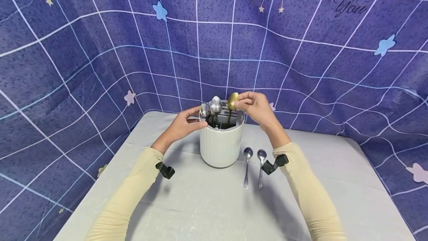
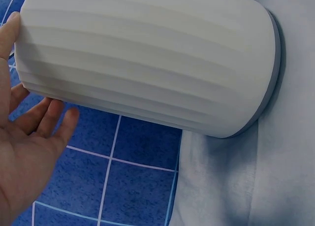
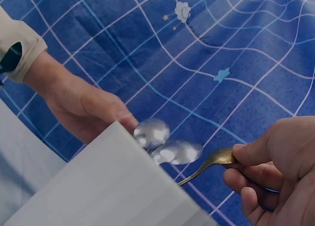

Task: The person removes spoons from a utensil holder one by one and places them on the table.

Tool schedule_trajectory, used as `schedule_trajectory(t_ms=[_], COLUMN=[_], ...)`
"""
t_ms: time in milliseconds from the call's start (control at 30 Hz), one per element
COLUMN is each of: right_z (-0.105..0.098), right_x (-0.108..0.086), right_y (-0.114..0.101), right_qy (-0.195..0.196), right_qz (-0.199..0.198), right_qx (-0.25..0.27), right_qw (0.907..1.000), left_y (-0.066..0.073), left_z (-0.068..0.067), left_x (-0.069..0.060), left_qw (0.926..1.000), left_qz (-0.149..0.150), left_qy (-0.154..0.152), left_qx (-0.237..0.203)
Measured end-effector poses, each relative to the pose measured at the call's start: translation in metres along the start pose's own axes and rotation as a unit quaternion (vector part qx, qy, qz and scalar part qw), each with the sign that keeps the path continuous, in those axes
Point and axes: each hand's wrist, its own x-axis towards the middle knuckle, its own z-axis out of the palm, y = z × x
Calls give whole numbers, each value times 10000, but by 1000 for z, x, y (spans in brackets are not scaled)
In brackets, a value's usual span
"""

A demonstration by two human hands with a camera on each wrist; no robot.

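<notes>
A white ribbed utensil holder [image 1: 220, 146] stands upright on the table. My left hand [image 1: 182, 125] holds its left side near the rim, the thumb at the front and the fingers around the far side. With thumb and fingers, my right hand [image 1: 259, 109] pinches the bowl of a gold spoon [image 3: 224, 156] over the holder's right part. The gold spoon's handle runs down into the holder, its lower end hidden. Silver spoons [image 1: 216, 104] stand bowl-up at the left part of the holder, close to my left fingers.
Two silver spoons lie side by side on the table right of the holder, one nearer it [image 1: 248, 152], the other [image 1: 262, 154] partly behind the right wrist camera [image 1: 275, 164]. A blue-purple grid-patterned curtain [image 1: 214, 40] hangs behind the pale table [image 1: 207, 207].
</notes>
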Motion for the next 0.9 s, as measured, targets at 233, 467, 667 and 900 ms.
schedule_trajectory(t_ms=[233,467,667,900], right_z=[-2,-8,-14,-27], right_x=[2,3,5,3], right_y=[-18,-34,-48,-60], right_qy=[151,194,264,344], right_qz=[-147,-374,-516,-616], right_qx=[-81,-139,-201,-63], right_qw=[9997,9990,9981,9975], left_y=[0,-1,-1,-1], left_z=[0,0,0,-1], left_x=[-1,-1,-1,0], left_qw=[10000,10000,9999,9998], left_qz=[36,73,49,-5], left_qy=[43,34,53,25], left_qx=[25,23,91,186])
